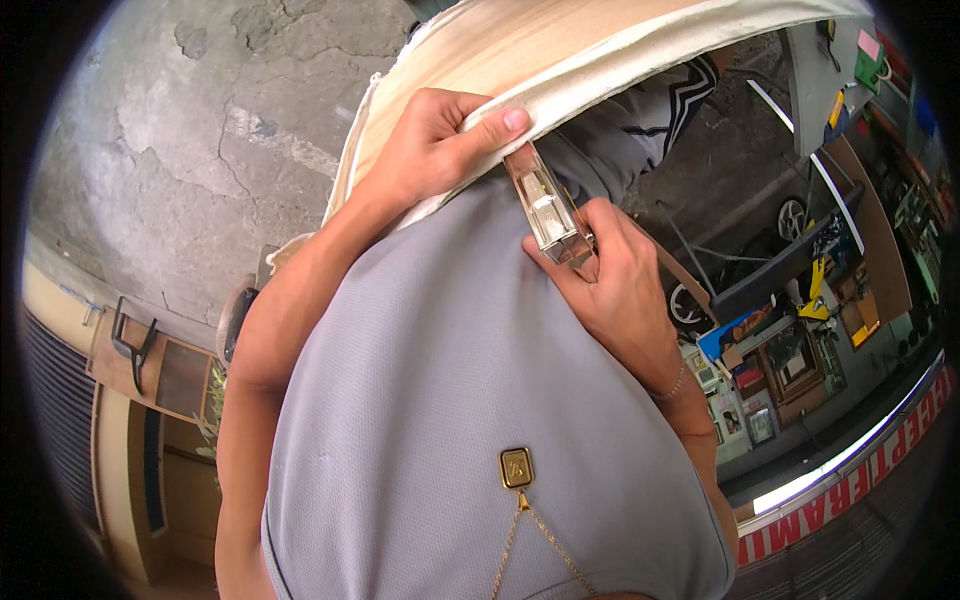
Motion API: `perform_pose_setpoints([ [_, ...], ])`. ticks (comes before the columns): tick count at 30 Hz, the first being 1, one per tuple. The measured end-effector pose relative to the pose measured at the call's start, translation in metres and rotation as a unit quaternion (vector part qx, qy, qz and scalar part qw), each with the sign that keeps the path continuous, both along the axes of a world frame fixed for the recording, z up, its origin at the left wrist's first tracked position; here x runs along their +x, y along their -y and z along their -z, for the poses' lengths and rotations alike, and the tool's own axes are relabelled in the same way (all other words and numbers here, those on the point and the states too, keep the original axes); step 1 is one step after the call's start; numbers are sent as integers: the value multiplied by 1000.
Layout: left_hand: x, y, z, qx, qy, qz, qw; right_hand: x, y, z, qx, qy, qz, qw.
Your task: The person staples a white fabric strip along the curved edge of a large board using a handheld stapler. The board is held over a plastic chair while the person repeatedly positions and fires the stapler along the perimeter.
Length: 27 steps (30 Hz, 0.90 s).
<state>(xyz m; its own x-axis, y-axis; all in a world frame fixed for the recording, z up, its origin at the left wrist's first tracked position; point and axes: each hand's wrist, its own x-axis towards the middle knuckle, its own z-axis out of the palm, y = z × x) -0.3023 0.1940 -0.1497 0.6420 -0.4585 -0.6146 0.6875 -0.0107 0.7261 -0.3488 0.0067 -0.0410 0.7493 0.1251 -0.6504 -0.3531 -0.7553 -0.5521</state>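
A pale wooden panel (465, 65) with white fabric (640, 65) folded along its near edge stands in front of my body. My left hand (435, 145) is closed over that edge, its thumb lying on the fabric and its other fingers partly hidden. In my right hand (620, 285) is a metal staple gun (545, 210), gripped around its near end. The staple gun's far end meets the underside of the fabric edge, just right of my left thumb. Whether it presses on the wood I cannot tell.
Cracked concrete floor (200, 130) spreads at the left. On the right are a wheel (793, 218), yellow-handled tools (818, 290) and several picture frames (790, 360). A black clamp-like handle (133, 345) lies on a wooden board at lower left.
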Motion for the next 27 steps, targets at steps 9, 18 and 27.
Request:
perform_pose_setpoints([
  [9, 2, -1, -1, 2, -4, 7, 1000, -15, 8, 23, -36, 41, -40, 998],
  [18, 6, -8, 10, 21, 34, -5, 999, 6, 40, -23, 150, -99, 143, 973],
  [27, 27, -24, 6, 68, 45, 30, 996, 86, 48, -21, 40, 256, -5, 966],
])
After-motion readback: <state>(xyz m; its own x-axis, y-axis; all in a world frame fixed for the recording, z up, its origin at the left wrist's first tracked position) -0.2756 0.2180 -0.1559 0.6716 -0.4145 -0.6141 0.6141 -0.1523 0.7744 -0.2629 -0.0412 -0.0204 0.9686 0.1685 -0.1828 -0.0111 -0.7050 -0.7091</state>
